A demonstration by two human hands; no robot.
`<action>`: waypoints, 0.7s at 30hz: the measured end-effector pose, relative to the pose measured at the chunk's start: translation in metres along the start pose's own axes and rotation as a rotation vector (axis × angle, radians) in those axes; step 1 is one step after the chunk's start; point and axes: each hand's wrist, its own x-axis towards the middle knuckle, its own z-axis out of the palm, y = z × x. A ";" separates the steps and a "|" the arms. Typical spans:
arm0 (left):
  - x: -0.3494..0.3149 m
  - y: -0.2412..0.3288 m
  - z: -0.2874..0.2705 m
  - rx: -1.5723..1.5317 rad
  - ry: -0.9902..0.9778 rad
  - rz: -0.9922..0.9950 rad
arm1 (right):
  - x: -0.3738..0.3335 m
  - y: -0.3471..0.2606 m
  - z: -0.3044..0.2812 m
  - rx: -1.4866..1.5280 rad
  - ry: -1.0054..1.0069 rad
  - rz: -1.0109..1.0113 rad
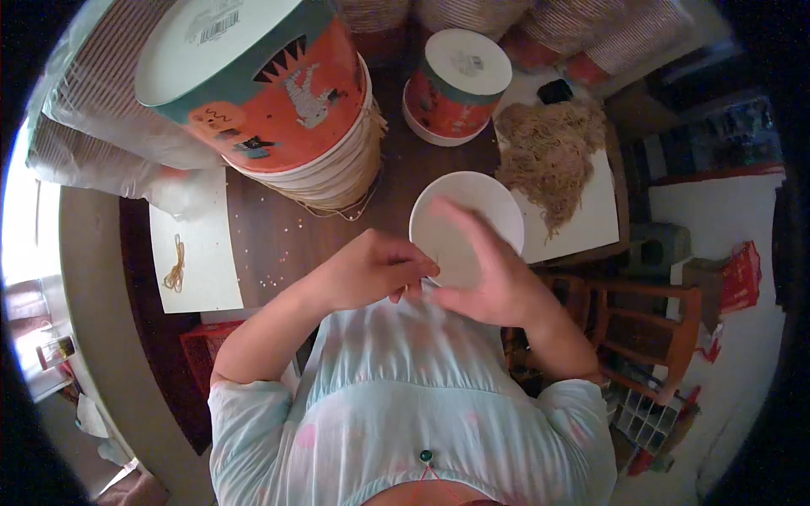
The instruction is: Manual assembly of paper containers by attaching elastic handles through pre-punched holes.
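Note:
In front of me stands a white round tub, its open mouth facing up. My left hand is at the tub's near left rim, its thumb and fingertips pinched together. Whatever lies between them is too small to make out. My right hand, slightly blurred, hovers over the near right side of the tub. Its thumb and fingers are spread apart, and I see nothing held in it.
Tall stacked orange-and-green tubs rise at the back left. A smaller upside-down tub stands behind the white one. Tan cords lie heaped at right, a small cord bundle at left. A wooden chair stands right.

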 end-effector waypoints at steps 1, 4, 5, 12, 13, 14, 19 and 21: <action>0.003 0.001 0.000 0.040 -0.041 0.051 | 0.001 -0.001 0.008 0.162 -0.067 0.043; 0.010 0.004 -0.004 0.038 -0.064 0.015 | 0.004 0.009 0.024 0.104 -0.006 -0.015; 0.010 0.004 -0.006 0.036 -0.062 0.014 | 0.002 0.013 0.023 0.105 -0.009 -0.015; 0.016 -0.010 -0.014 -0.569 -0.063 -0.167 | -0.001 0.028 0.021 -0.153 0.205 -0.111; 0.016 -0.010 -0.014 -0.537 -0.047 -0.181 | -0.002 0.029 0.021 -0.157 0.212 -0.097; 0.016 -0.011 -0.014 -0.537 -0.047 -0.180 | -0.002 0.030 0.022 -0.160 0.218 -0.084; 0.018 -0.014 -0.009 -0.124 0.088 -0.057 | -0.003 0.030 0.023 -0.162 0.201 -0.073; 0.015 -0.018 -0.008 -0.033 0.101 0.015 | -0.002 0.030 0.023 -0.163 0.185 -0.058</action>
